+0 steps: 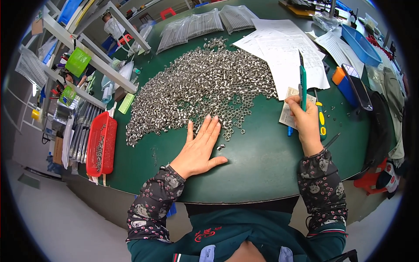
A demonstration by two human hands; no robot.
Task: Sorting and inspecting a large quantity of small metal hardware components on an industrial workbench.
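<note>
A broad heap of small shiny metal rings [196,83] covers the middle of the green table. My left hand [198,150] lies flat with fingers spread, its fingertips touching the heap's near edge. Two or three loose metal rings [221,147] sit just right of its fingers. On the right, my right hand [303,120] is closed around a slim green tool [303,83] with a thin dark pointed tip, held upright; its exact kind is unclear. Below that hand lies a small printed card [286,114], beside a yellow-and-green-handled tool [322,122].
White paper sheets [290,48] overlap the heap's far right side. Bundles of clear-bagged tubes [192,28] lie behind. A red basket [111,139] with metal parts stands left, near a white shelf frame [100,63]. A phone [358,87] leans on a blue holder at right.
</note>
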